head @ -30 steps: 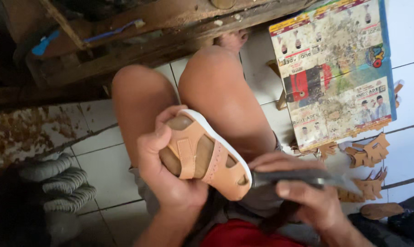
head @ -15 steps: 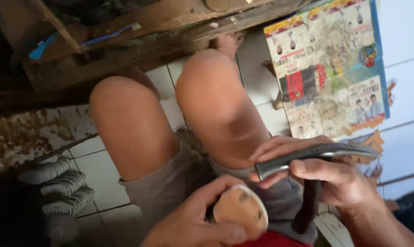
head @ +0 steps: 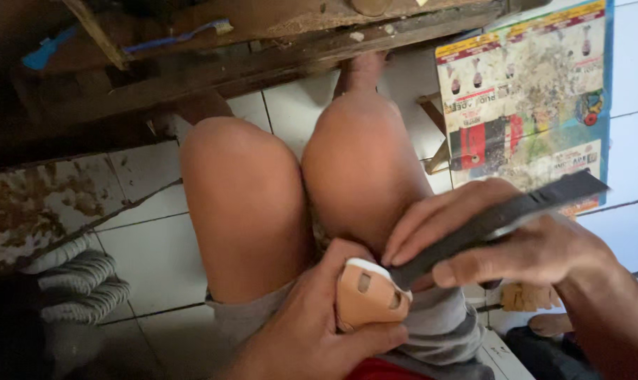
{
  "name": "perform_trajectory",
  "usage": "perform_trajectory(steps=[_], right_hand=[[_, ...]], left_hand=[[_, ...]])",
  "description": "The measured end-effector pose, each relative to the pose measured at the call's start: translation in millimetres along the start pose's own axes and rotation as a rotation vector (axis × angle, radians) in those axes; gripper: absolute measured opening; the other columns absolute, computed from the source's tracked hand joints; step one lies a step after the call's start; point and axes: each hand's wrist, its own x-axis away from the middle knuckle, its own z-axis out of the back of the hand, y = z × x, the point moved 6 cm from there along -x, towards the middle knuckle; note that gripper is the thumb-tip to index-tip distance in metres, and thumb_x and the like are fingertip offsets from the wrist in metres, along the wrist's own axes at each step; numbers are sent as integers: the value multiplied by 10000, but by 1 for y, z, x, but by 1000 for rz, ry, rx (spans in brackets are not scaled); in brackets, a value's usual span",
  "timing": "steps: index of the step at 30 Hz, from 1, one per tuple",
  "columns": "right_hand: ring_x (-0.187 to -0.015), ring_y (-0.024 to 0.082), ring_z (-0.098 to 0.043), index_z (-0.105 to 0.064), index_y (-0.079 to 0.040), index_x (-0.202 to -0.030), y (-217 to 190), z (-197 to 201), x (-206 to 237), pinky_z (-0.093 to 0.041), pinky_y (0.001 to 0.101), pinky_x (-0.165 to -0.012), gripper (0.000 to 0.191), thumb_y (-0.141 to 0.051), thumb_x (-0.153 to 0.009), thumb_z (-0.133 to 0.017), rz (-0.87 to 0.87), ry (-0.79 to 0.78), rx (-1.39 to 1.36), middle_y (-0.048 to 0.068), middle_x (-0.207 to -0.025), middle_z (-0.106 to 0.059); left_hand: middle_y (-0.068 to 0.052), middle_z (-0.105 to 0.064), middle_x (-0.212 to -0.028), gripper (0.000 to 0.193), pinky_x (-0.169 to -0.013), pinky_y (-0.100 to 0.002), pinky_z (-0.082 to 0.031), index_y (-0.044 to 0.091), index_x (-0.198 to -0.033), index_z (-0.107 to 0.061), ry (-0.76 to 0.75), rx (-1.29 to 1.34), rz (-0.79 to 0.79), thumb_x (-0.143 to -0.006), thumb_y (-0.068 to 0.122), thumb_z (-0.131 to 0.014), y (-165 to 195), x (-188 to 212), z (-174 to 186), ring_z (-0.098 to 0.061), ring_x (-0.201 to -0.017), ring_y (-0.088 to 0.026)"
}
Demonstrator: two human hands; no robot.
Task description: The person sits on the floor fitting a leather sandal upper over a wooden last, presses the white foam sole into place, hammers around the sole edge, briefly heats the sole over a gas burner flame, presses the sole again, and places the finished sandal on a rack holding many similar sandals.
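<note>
Gripping tan sandal (head: 367, 295) on lap, left hand (head: 312, 331) closed; right hand (head: 502, 239) clasps dark file (head: 495, 222) touching sandal's edge.

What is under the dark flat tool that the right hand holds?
The tip of the tool lies on the white edge of a tan sandal gripped by the left hand. Below are grey shorts. The right hand covers the tool's middle.

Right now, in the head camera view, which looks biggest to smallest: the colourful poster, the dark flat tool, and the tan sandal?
1. The colourful poster takes up the most area.
2. The dark flat tool in the right hand.
3. The tan sandal in the left hand.

Tool and sandal look close in size; the sandal is partly hidden, so that order is unsure.
</note>
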Motion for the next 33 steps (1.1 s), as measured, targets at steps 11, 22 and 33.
perform_trajectory(steps=[11,22,33], right_hand=[[-992,314,-732,-812,65,-1075,-3,-4,-2,-646,416,-844,378,-181,-792,-769,-85,149,-109,221,-1139,-758],[-1106,324,-717,-807,37,-1115,-4,-22,24,-581,425,-950,351,-164,-829,-770,-153,333,13,197,-1191,-727],[-1152,235,-710,-753,-29,-1181,-4,-36,51,-583,352,-1010,380,-173,-830,-783,-15,495,464,95,-1224,-725]], left_hand=[[-102,-604,-1068,549,-856,-289,-513,15,-1293,-451,14,688,253,-814,72,-711,-14,-1,6,-621,-963,-138],[-135,-629,-1073,525,-845,-328,-546,-16,-1288,-489,343,1024,183,-819,96,-698,-36,-12,-4,-648,-947,-178],[-163,-663,-1019,490,-763,-375,-579,-32,-1254,-531,435,1082,120,-808,105,-680,-31,-14,-9,-687,-861,-234]])
